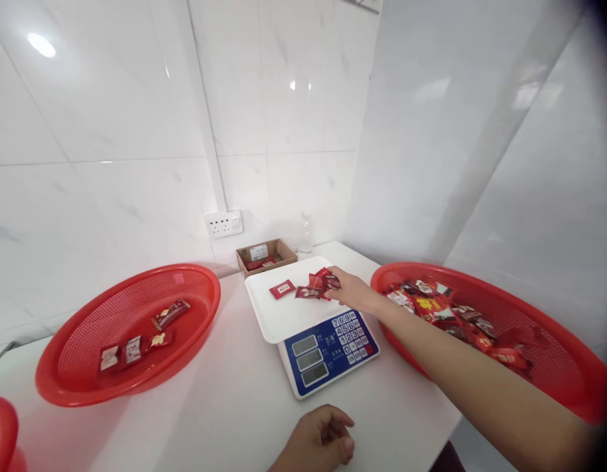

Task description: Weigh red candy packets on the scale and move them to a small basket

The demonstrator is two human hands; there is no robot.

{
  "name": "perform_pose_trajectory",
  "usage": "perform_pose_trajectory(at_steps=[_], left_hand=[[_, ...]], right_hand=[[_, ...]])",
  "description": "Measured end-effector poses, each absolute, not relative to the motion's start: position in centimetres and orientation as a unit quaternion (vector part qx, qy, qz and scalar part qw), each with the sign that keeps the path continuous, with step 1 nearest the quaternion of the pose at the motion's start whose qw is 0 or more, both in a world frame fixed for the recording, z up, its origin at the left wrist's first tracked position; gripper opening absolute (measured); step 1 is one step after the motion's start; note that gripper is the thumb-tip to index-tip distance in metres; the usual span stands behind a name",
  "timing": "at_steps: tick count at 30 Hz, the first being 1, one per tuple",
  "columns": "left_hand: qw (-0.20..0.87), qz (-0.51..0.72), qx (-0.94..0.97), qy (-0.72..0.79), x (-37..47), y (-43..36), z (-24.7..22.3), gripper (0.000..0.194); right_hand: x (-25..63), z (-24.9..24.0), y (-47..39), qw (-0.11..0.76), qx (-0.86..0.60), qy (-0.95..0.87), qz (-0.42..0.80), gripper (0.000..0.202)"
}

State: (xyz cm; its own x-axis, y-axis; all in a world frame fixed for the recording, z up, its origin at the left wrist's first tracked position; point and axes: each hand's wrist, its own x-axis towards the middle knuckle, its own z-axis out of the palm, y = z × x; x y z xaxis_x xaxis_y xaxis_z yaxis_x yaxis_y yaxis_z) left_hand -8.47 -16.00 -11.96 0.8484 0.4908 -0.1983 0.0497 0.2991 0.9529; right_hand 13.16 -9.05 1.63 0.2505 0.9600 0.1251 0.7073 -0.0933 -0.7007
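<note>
My right hand [351, 290] reaches over the white pan [269, 318] of a digital scale. Its fingers are closed on red-wrapped snack packets [326, 278], which are over or on the pan; whether they rest on it I cannot tell. To their left, one single red snack packet [282, 289] lies flat on the pan. My left hand [319, 438] is above the table in front of the scale's blue keypad panel [328, 347]. It is loosely curled, thumb and forefinger apart, with nothing visible in it.
On the right, a red basket [406, 269] holds many mixed snack packets. Another red basket [50, 387] at left holds several. A cardboard box [240, 261] with packets and a clear bottle [306, 235] stand behind the scale. Part of another red basket [1, 426] shows at lower left.
</note>
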Motion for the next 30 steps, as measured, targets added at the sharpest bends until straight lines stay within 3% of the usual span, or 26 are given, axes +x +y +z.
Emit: perform_pose_trajectory(at_steps=[19, 25, 30], left_hand=[[0.776, 0.14, 0.567, 0.239, -8.8, -16.0, -11.7, 0.035], [0.782, 0.138, 0.558, 0.239, -8.7, -16.0, -12.0, 0.039], [0.788, 0.14, 0.549, 0.24, -8.7, -16.0, -12.0, 0.045]], right_hand=[[8.4, 0.6, -8.1, 0.306, -0.66, -0.684, 0.045, 0.039], [7.4, -0.3, -6.8, 0.171, -0.755, -0.631, 0.054, 0.07], [6.5, -1.1, -4.7, 0.145, -0.774, -0.606, 0.114, 0.074]])
